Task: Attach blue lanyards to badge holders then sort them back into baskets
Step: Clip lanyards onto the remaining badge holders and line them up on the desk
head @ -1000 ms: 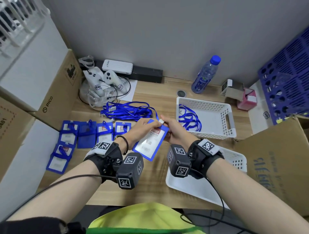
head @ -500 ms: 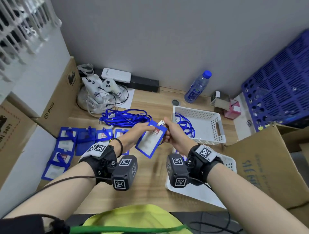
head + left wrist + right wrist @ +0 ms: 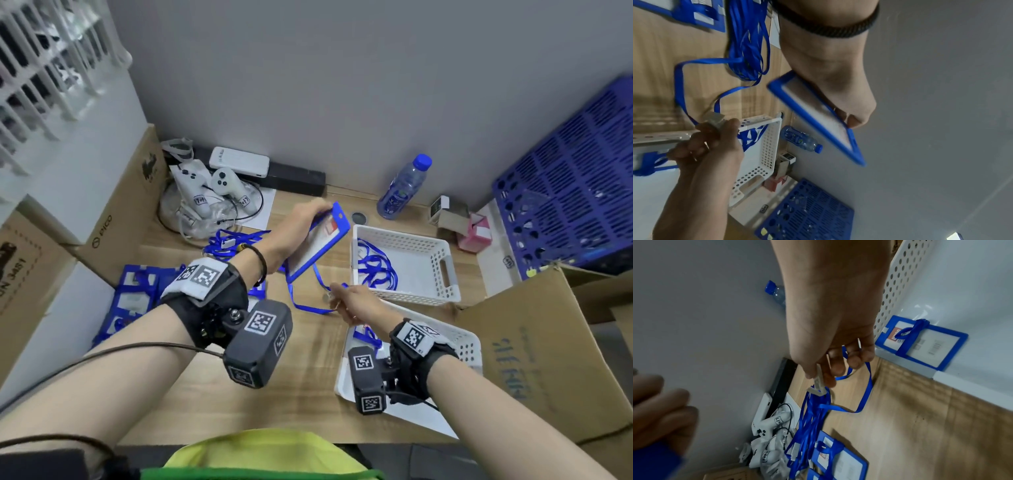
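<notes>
Raising badge holder [image 3: 317, 245], left hand [image 3: 298, 222] gripping

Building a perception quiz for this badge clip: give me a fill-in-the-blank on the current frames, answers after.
1. The left hand holds a blue badge holder raised above the ____.
2. The right hand pinches the lanyard's ____ clip.
3. The far white basket holds loose blue ____.
4. The near white basket holds a badge holder with its lanyard ____ around it.

Answers: table; white; lanyards; wrapped
</notes>
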The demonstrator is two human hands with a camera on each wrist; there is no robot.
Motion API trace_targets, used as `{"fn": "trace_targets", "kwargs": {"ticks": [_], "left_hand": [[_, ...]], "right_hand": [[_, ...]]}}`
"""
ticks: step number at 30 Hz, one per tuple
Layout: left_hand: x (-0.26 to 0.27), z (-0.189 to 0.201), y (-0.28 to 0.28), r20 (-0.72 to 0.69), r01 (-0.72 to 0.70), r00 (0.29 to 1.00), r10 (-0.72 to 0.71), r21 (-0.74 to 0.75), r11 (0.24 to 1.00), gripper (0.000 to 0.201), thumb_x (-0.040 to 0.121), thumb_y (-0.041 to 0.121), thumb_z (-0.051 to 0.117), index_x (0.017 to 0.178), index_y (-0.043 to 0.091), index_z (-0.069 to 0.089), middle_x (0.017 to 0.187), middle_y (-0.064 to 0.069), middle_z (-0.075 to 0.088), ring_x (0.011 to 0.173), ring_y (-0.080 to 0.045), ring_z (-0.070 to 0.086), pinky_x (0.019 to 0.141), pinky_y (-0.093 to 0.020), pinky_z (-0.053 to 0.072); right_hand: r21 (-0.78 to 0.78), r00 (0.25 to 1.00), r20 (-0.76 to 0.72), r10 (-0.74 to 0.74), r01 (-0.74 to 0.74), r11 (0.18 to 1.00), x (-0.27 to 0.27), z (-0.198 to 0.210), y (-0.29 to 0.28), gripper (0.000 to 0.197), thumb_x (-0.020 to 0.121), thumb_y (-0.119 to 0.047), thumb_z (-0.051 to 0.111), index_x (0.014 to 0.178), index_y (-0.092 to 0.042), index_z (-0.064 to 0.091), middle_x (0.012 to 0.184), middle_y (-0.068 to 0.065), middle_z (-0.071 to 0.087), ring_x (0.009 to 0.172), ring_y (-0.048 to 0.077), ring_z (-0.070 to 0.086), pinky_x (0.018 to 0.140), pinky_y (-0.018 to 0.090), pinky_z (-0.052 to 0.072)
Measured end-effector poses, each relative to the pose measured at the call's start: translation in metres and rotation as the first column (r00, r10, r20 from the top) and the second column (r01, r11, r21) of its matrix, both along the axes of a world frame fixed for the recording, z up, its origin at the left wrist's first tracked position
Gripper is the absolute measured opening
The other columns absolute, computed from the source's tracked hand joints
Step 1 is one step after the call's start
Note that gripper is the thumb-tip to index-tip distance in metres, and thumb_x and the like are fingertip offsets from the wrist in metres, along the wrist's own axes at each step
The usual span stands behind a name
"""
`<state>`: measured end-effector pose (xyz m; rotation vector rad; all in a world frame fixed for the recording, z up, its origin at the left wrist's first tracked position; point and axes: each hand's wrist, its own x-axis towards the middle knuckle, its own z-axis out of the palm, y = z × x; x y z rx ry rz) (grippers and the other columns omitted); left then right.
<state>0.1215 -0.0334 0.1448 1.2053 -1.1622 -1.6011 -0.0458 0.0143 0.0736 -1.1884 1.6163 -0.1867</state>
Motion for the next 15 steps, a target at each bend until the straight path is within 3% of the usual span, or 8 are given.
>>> {"fn": "trace_targets", "kwargs": {"ticks": [3, 6, 7, 9, 10, 13, 15], "left_hand": [[-0.001, -0.018, -0.008, 0.088, -0.011, 0.996, 0.001, 0.119, 0.993, 0.046, 0.099, 0.037, 0.037, 0.064, 0.011, 0.053, 0.035, 0.008, 0.032, 0.029, -0.008, 0.029, 0.041, -0.022, 0.025], [-0.004, -0.04, 0.005, 0.216, 0.062, 0.969, -0.12, 0.254, 0.965, 0.039, 0.098, 0.035, 0.04, 0.089, 0.009, 0.068, 0.041, 0.008, 0.045, 0.031, -0.005, 0.037, 0.035, -0.015, 0.032], [-0.006, -0.049, 0.009, 0.217, 0.118, 0.959, -0.181, 0.274, 0.955, 0.039, 0.097, 0.036, 0.043, 0.091, 0.008, 0.07, 0.046, 0.007, 0.054, 0.037, -0.003, 0.044, 0.039, -0.014, 0.039], [-0.015, -0.063, 0.014, 0.157, 0.188, 0.96, -0.232, 0.251, 0.95, 0.038, 0.093, 0.037, 0.052, 0.091, 0.006, 0.072, 0.073, -0.006, 0.071, 0.064, -0.007, 0.059, 0.071, -0.023, 0.055], [-0.018, -0.068, 0.015, 0.149, 0.191, 0.963, -0.227, 0.223, 0.956, 0.036, 0.093, 0.035, 0.053, 0.093, 0.005, 0.072, 0.088, -0.012, 0.072, 0.077, -0.012, 0.059, 0.08, -0.028, 0.051], [-0.025, -0.08, 0.018, 0.143, 0.166, 0.971, -0.192, 0.179, 0.97, 0.03, 0.098, 0.026, 0.051, 0.099, 0.003, 0.071, 0.104, -0.011, 0.071, 0.088, -0.013, 0.061, 0.075, -0.016, 0.048], [-0.026, -0.088, 0.02, 0.125, 0.159, 0.975, -0.185, 0.19, 0.969, 0.029, 0.098, 0.028, 0.052, 0.098, 0.008, 0.072, 0.104, -0.005, 0.073, 0.091, -0.015, 0.066, 0.083, -0.022, 0.051]], "right_hand": [[-0.001, 0.995, 0.068, -0.076, 0.077, 0.997, -0.001, 0.002, -0.009, 0.046, 0.098, -0.042, 0.043, 0.07, -0.009, 0.058, 0.056, 0.007, 0.048, 0.044, 0.015, 0.042, 0.047, 0.023, 0.036], [-0.02, 0.973, 0.163, -0.164, 0.169, 0.985, -0.001, 0.008, -0.017, 0.039, 0.099, -0.041, 0.039, 0.082, -0.014, 0.062, 0.06, 0.004, 0.049, 0.049, 0.015, 0.043, 0.051, 0.025, 0.039], [-0.022, 0.967, 0.183, -0.177, 0.184, 0.983, -0.001, 0.008, -0.02, 0.038, 0.099, -0.042, 0.038, 0.089, -0.015, 0.063, 0.062, 0.004, 0.049, 0.051, 0.014, 0.044, 0.052, 0.024, 0.04], [-0.016, 0.956, 0.215, -0.199, 0.207, 0.978, -0.002, 0.008, -0.022, 0.036, 0.1, -0.042, 0.038, 0.093, -0.015, 0.06, 0.067, 0.004, 0.049, 0.054, 0.013, 0.044, 0.052, 0.023, 0.042], [-0.008, 0.95, 0.23, -0.21, 0.217, 0.976, -0.002, 0.005, -0.023, 0.036, 0.1, -0.042, 0.039, 0.095, -0.014, 0.06, 0.072, 0.003, 0.051, 0.055, 0.013, 0.043, 0.052, 0.022, 0.042], [0.04, 0.925, 0.303, -0.23, 0.229, 0.973, -0.002, -0.001, -0.023, 0.033, 0.1, -0.038, 0.041, 0.103, -0.011, 0.061, 0.093, 0.005, 0.053, 0.056, 0.012, 0.043, 0.046, 0.019, 0.041], [0.045, 0.898, 0.376, -0.229, 0.229, 0.972, -0.001, -0.002, -0.023, 0.031, 0.099, -0.034, 0.041, 0.1, -0.015, 0.066, 0.097, 0.007, 0.053, 0.063, 0.013, 0.044, 0.053, 0.02, 0.043]]}}
